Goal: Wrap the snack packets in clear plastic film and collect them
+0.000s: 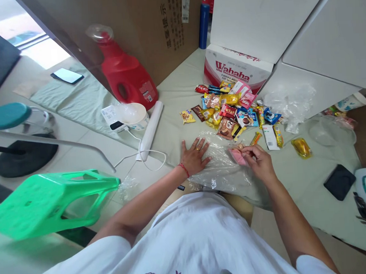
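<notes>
My left hand (195,157) lies with its fingers spread on the left edge of a clear plastic bag (215,168), which is flat on the green cloth in front of me. Over the bag's right side, my right hand (260,162) pinches a small pink packet (238,156) between thumb and fingers. What the packet contains cannot be made out. Just beyond the bag lies a heap of wrapped snacks (227,110) in yellow, red, brown and blue. A small orange-yellow stick packet (256,139) rests near my right fingertips.
A Wahaha carton (234,71) stands behind the snacks, with crumpled clear plastic (288,103) beside it. At left are a red detergent jug (127,74), a white paper roll (150,130) and a green stool (51,201). A dark wallet-like item (339,182) lies at right.
</notes>
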### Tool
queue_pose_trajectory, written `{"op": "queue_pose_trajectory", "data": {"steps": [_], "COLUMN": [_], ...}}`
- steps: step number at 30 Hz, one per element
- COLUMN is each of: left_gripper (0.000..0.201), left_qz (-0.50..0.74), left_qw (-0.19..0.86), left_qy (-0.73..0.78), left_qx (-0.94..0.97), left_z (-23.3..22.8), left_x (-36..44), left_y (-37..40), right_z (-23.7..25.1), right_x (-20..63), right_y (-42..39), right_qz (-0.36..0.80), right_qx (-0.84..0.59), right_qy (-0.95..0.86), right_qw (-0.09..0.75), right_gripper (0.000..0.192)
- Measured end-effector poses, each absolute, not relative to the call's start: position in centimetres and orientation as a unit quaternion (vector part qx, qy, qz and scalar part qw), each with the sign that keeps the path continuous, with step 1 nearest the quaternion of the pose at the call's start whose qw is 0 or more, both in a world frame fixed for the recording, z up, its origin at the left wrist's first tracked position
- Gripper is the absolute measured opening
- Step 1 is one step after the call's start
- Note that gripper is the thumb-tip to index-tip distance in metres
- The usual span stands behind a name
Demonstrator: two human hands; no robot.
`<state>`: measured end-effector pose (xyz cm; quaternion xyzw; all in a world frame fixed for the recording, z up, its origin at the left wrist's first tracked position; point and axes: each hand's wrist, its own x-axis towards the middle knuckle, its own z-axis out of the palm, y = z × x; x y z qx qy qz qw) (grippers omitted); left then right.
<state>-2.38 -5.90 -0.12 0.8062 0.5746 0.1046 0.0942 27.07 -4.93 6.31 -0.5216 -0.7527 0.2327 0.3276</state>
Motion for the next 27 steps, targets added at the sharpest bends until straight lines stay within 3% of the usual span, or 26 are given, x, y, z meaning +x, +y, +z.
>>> {"op": "queue_pose_trajectory", "data": {"steps": [2, 8, 21, 27], "left_gripper": [0.063, 0.056, 0.051, 0.041], "left_qz": [0.105, 0.106, 0.151, 0.186], "left_qw": [0.096, 0.104, 0.071, 0.118], "left_qy": [0.575, 0.573, 0.560, 0.282], "left_qx": [0.805, 0.806, 0.812, 0.934], "left_z": [-0.1, 0.3, 0.6, 0.5], "left_x": [-2.3, -2.9, -7.4, -10.6], "left_y": [-6.0, -6.0, -7.6, -11.4], "right_z": [6.4, 3.1, 5.3, 4.3], "right_x": [25.1, 20.9, 24.5, 29.1], "right_y": [-5.0, -5.7, -5.5, -13.2], "right_qz": [0.163, 0.058, 0.172, 0.178], "right_qx": [-0.476, -0.316, -0.320, -0.309], "right_qy": [-0.807, -0.937, -0.911, -0.921], "right_qw": [0.308, 0.136, 0.193, 0.155], "right_gripper": [0.023, 0.031, 0.037, 0.060]}}
